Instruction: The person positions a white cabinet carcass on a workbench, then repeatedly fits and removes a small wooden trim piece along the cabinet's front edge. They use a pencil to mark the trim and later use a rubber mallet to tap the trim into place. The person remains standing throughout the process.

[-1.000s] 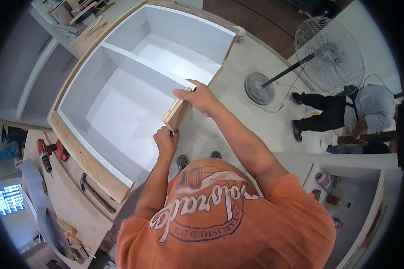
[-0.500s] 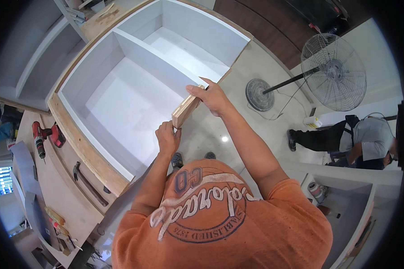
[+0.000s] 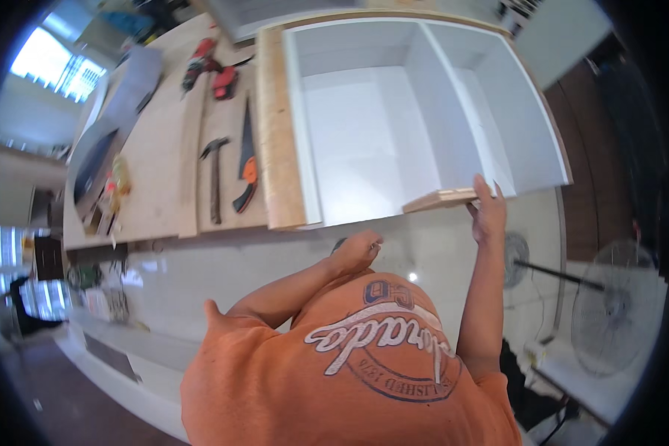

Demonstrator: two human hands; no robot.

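your right hand fingers wrapped on wooden strip at white cabinet front edge | left hand curled shut below-left, contents unclear | strip held, not visibly fixed

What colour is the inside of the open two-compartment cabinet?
White, seen best in the head view: the open two-compartment cabinet.

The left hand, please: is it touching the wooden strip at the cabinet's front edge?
Apart. The head view shows the left hand closed below the strip, with floor between; only the right hand grips it.
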